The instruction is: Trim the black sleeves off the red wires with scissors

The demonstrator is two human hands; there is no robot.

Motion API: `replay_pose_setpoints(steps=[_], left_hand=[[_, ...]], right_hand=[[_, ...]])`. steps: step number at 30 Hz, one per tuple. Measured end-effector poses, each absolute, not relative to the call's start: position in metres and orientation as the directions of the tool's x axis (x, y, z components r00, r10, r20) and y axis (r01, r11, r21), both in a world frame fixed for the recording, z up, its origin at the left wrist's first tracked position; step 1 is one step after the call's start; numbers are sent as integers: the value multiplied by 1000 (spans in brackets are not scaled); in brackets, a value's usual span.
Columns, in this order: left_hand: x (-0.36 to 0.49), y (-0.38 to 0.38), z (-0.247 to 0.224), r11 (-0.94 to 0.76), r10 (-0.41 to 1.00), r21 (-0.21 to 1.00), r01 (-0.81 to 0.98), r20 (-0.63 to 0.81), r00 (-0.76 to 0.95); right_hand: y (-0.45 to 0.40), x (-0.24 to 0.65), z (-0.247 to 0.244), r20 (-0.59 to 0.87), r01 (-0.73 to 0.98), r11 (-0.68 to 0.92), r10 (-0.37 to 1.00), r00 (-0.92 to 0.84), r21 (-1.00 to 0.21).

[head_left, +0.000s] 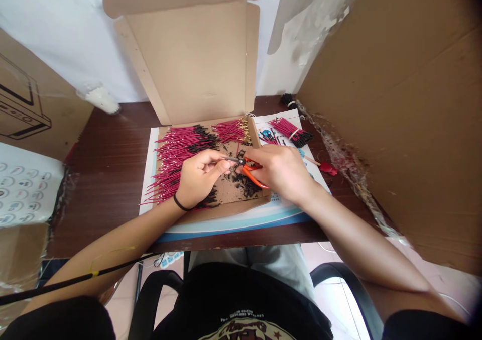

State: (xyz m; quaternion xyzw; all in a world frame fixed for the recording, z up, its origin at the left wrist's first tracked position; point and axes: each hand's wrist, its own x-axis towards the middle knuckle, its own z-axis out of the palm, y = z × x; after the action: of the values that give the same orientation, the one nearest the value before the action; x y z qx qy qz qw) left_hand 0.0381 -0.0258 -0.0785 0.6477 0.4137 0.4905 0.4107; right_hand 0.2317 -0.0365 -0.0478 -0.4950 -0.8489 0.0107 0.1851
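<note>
My right hand (282,169) is closed round the orange-handled pliers (253,175), their dark jaws pointing left. At the jaw tips, my left hand (205,174) pinches with thumb and forefinger; whatever small piece lies between them is hidden. Both hands are over a shallow cardboard box (226,210). Under and beside my left hand lie piles of magenta wires (173,151), many with black ends. Another bunch of magenta wires (229,129) with gold-coloured tips is at the back of the box. Black scraps (244,184) are scattered on the box floor beneath the pliers.
The box lid (192,64) stands upright behind. To the right lies a banded bundle of magenta wires (291,131), with a black bundle (288,101) farther back and a red-tipped tool (327,168) nearby. Large cardboard (406,104) walls the right side; a carton (33,94) stands left.
</note>
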Motion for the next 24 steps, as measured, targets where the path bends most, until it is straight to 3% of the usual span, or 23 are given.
replay_pose_setpoints(steps=[8, 24], left_hand=[[36, -23, -84, -287, 948, 955, 74, 273, 162], [36, -24, -81, -278, 946, 955, 104, 254, 202]], right_hand=[[-36, 232, -45, 380, 811, 489, 851, -363, -320], [-36, 234, -46, 355, 813, 533, 826, -439, -235]])
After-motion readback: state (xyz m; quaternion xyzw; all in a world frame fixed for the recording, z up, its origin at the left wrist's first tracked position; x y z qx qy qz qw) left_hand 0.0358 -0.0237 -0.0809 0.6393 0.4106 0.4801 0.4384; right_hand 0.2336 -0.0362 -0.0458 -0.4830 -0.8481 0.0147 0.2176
